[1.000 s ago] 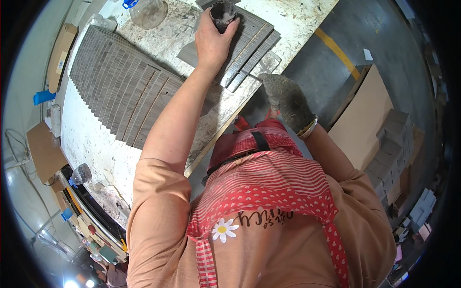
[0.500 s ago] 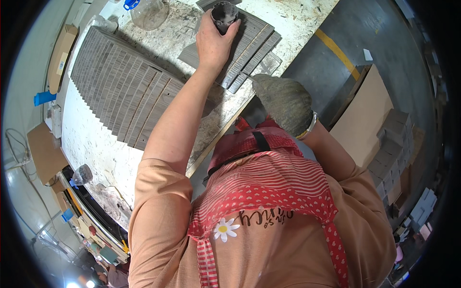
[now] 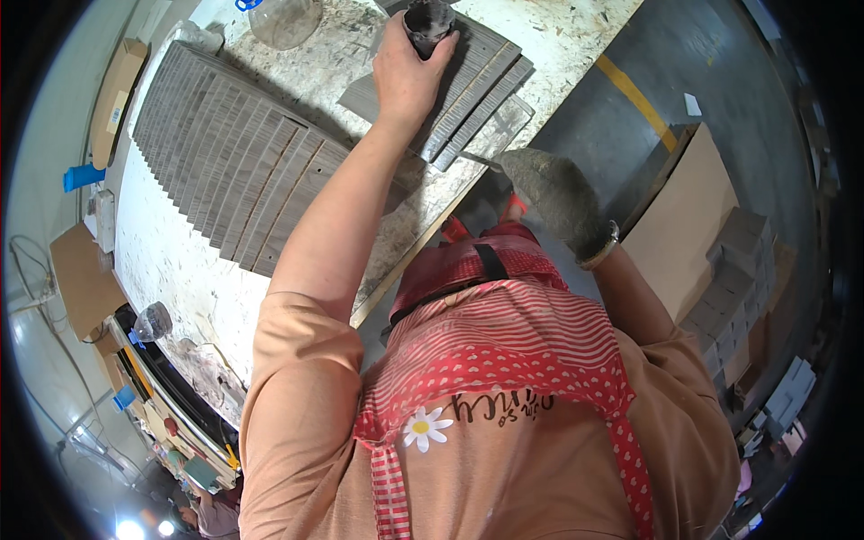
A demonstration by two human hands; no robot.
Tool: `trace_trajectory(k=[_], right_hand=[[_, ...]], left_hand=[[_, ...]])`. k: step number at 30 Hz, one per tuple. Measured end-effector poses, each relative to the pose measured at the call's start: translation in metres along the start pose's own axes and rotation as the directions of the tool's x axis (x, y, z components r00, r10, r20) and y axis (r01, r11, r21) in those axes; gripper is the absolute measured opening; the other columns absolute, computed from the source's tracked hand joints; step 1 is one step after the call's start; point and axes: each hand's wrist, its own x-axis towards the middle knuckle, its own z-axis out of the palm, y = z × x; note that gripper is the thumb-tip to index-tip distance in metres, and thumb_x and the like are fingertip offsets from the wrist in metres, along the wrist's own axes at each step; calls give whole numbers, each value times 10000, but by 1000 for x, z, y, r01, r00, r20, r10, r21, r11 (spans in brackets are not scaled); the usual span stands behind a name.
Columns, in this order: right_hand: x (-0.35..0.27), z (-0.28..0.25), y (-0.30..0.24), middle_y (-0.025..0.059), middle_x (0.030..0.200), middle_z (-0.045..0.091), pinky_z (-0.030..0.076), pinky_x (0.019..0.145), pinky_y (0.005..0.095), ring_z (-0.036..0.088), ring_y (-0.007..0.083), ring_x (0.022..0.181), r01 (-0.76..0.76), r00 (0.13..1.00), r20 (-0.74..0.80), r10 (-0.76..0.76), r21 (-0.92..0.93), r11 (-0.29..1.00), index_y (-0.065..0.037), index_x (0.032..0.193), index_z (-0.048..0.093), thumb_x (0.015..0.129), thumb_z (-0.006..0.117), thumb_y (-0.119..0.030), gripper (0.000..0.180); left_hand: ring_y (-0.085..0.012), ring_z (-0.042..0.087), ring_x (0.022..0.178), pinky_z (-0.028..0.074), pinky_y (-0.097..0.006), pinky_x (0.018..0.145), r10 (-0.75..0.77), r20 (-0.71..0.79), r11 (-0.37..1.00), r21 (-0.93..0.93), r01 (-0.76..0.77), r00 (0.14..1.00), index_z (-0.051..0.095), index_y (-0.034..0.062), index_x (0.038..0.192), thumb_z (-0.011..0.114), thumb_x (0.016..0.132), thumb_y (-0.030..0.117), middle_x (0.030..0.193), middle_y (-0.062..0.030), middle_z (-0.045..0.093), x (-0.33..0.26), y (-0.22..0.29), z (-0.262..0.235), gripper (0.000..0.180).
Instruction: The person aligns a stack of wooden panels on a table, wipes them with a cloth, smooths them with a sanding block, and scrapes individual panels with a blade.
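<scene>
My left hand (image 3: 407, 79) is bare and closed around a dark, smudged cup (image 3: 428, 27), held over a small stack of grey wood-grain boards (image 3: 477, 76). A grey work glove covers my right hand (image 3: 551, 193), which is off the table's near edge with its fingers closed. A thin flat tool (image 3: 477, 160) juts from the gloved fingers toward the near corner of those boards; its handle is hidden. Left of my left forearm, a long row of similar grey boards (image 3: 238, 171) lies overlapping like steps, their grooved edges showing.
The white worktable (image 3: 180, 270) is stained. On it stand a clear bottle (image 3: 286, 22) with a blue part and a smaller clear bottle (image 3: 153, 322). Right of the table, stacked grey boxes (image 3: 729, 270) and a large cardboard sheet (image 3: 675, 216) stand on the floor.
My gloved right hand has turned and shifted slightly right, so the thin tool now shows. My left hand still holds the cup over the boards. The whole view has shifted slightly.
</scene>
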Motion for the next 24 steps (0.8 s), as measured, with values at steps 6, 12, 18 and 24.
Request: trace_trajectory(k=[6, 12, 18, 24], right_hand=[[-10, 35, 29, 163, 1006, 645, 524, 789, 390, 634, 314, 908, 6, 980, -200, -12, -32, 999, -28, 1130, 602, 824, 574, -42, 307], [-9, 47, 30, 158, 1013, 656, 520, 812, 387, 636, 323, 942, 18, 974, -226, -17, 2, 1000, -44, 1155, 601, 842, 587, -94, 317], [-16, 56, 14, 180, 1119, 627, 493, 892, 377, 612, 333, 1030, -187, 963, -161, 215, 176, 967, -13, 1192, 582, 899, 528, -112, 314], [-5, 30, -10, 188, 1133, 621, 496, 862, 366, 619, 328, 996, -253, 928, -179, 328, 346, 903, -14, 1181, 587, 930, 511, -119, 283]], left_hand=[[-310, 658, 866, 494, -391, 792, 12, 5, 1000, 2, -12, 1000, 526, 10, 1100, 742, 786, 358, 921, -168, 676, 0, 1, 0, 516], [-315, 659, 887, 493, -393, 801, 19, 8, 1000, -7, -19, 1000, 525, 5, 1108, 737, 790, 354, 935, -174, 677, -1, 0, 0, 517], [-320, 657, 901, 492, -395, 810, 32, 5, 999, -1, -32, 999, 522, 6, 1121, 732, 795, 352, 942, -177, 677, -1, 0, 0, 520], [-321, 659, 893, 496, -393, 804, 23, -3, 1000, 19, -23, 1000, 521, 6, 1123, 733, 793, 356, 940, -178, 677, -1, -1, 0, 525]])
